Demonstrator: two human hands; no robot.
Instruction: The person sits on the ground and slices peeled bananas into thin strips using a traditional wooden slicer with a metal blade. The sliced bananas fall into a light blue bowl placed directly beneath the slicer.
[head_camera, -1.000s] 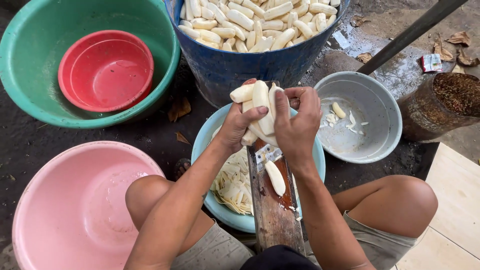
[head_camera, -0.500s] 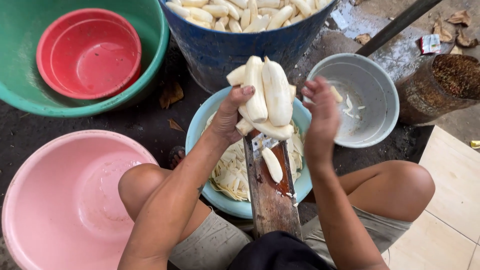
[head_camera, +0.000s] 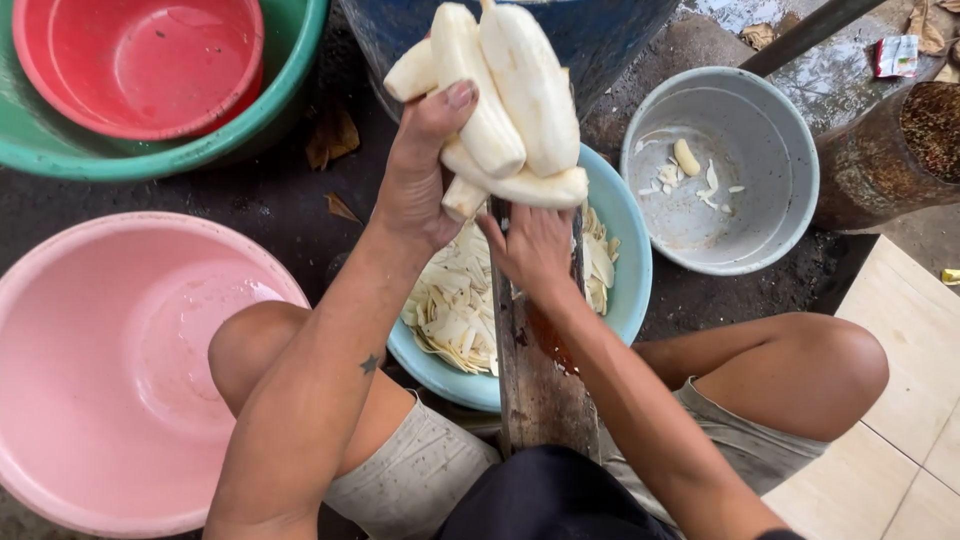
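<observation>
White peeled roots (head_camera: 500, 110), a bunch: clamped in the left hand (head_camera: 420, 180), fingers curled round them, held raised so the slicing board (head_camera: 535, 380) beneath stays free. Right hand (head_camera: 535, 250): just below that grip, pressed flat on the board, apparently over a piece being sliced; hidden, so cannot tell. Blue bowl (head_camera: 625, 250): under the board, catching slices (head_camera: 450, 310). Grey bowl (head_camera: 720, 170): right of the grip, scraps. Pink basin (head_camera: 100, 370): left.

soft, even daylight, faint shadows, mild glare in the pink basin (head_camera: 120, 370), sharp focus throughout, slight wide-angle stretch at edges.
</observation>
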